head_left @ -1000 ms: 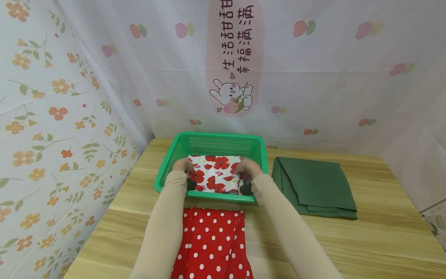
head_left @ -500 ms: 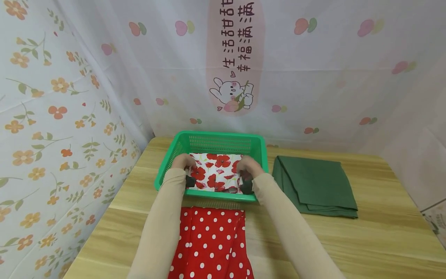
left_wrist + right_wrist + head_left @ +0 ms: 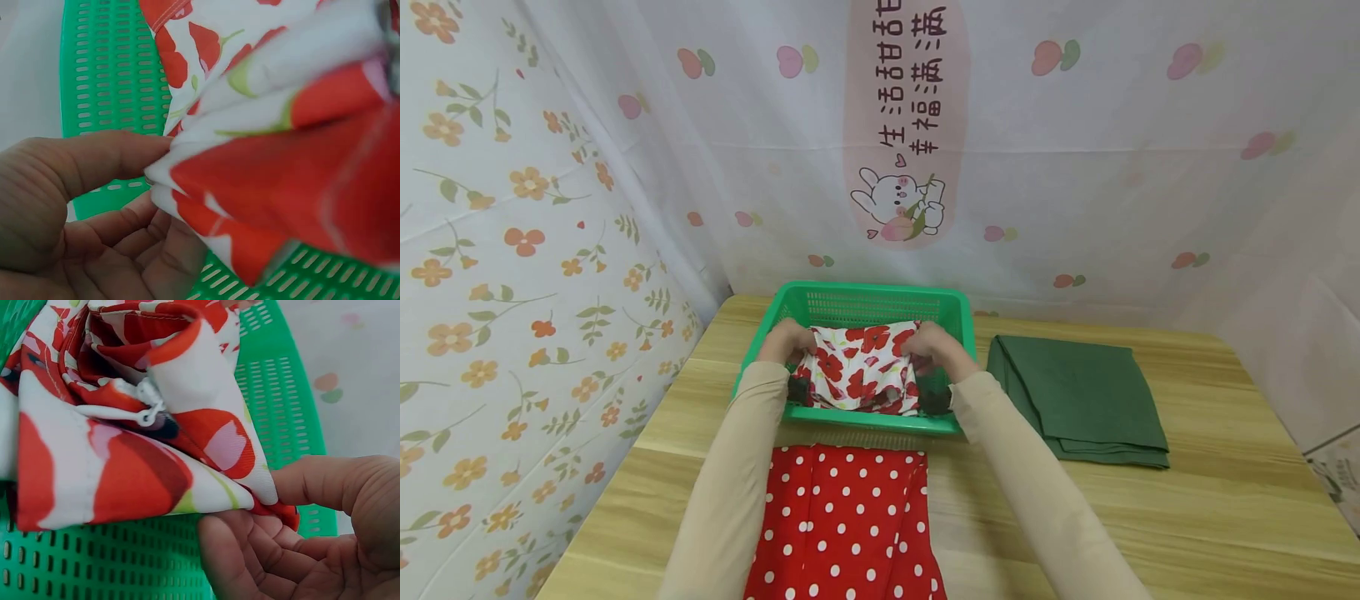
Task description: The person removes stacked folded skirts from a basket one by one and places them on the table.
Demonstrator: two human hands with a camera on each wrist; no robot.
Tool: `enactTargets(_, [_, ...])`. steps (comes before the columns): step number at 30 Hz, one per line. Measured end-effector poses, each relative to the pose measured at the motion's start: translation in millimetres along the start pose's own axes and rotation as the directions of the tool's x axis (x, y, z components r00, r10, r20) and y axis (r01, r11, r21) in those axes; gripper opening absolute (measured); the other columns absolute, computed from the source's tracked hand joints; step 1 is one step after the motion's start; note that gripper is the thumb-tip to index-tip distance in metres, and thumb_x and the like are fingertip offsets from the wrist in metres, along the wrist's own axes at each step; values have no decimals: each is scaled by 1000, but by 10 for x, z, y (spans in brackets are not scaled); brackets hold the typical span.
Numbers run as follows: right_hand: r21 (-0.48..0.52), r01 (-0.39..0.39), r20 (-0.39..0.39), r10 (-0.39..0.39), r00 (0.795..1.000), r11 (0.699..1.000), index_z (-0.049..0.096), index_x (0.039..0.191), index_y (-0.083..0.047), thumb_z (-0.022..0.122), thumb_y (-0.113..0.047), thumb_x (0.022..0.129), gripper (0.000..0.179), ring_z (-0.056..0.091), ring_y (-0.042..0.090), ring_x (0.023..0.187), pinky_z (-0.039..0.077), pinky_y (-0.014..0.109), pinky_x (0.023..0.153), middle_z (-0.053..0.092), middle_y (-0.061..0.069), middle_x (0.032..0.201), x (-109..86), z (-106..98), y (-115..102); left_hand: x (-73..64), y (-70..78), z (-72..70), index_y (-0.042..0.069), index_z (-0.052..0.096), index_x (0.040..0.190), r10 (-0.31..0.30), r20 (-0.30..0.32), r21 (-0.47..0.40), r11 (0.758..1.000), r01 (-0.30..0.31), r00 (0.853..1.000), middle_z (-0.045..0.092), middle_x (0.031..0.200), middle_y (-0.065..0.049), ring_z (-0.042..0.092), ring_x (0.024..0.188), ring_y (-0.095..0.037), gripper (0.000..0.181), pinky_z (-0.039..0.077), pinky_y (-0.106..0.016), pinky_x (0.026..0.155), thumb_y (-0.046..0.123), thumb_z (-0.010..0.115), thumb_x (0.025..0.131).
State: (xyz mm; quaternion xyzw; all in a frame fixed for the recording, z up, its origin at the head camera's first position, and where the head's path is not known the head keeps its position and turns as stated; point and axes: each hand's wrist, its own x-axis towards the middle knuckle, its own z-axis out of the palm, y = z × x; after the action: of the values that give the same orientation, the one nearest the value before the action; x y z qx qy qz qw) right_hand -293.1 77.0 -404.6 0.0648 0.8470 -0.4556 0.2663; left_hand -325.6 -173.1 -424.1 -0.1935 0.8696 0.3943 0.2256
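A folded white cloth with red poppies (image 3: 861, 367) is in the green plastic basket (image 3: 868, 423), creased and bunched toward its front. At its left edge my left hand (image 3: 786, 340) pinches the layers between thumb and fingers, as the left wrist view shows. My right hand (image 3: 938, 348) pinches the opposite edge, thumb above and fingers beneath. A white zipper pull (image 3: 147, 415) shows on the floral cloth in the right wrist view. Beneath the cloth, part of the basket's slotted bottom (image 3: 112, 562) is visible.
A red polka-dot cloth (image 3: 857, 517) lies on the wooden table (image 3: 1195, 508) in front of the basket. To the right lies a folded dark green cloth (image 3: 1086, 396). Patterned curtains (image 3: 1075, 167) hang behind and at the left, close to the basket.
The floral cloth has gone from flat to creased and bunched, its far edge slightly farther back. My left hand has shifted a little left and back; my right hand has moved slightly back.
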Motion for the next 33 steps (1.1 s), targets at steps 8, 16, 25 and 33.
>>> enactTargets(8, [84,28,10,-29,1000,996,56,83,0,57,-10,85,10,54,14,52,56,34,65,55,6,65,-59,-110,-8,-320,138,-115,-14,52,114,46,1,-45,998,-46,999,55,84,-11,53,53,-12,35,49,-24,53,-2,60,82])
enactTargets(16, [176,82,6,-84,996,981,59,90,2,56,-11,86,14,59,13,57,55,28,59,62,6,70,-158,-231,-18,-461,188,-239,-17,48,113,124,51,-179,977,-113,991,58,85,-12,57,57,-11,36,55,-28,66,-5,56,81])
enactTargets(25, [226,176,-12,-178,984,958,56,113,9,57,-14,88,35,63,12,66,55,27,59,65,8,83,-333,-399,30,-507,193,-321,-14,50,118,173,59,-238,959,-154,983,61,96,-13,60,67,-11,40,53,-33,82,3,61,84])
enactTargets(33, [214,230,-27,-229,973,949,54,109,9,55,-16,89,32,61,14,72,55,28,65,63,10,88,-473,-531,73,-659,237,-367,-12,51,122,245,79,-275,937,-215,966,57,115,-18,60,78,-12,41,52,-28,78,5,59,87])
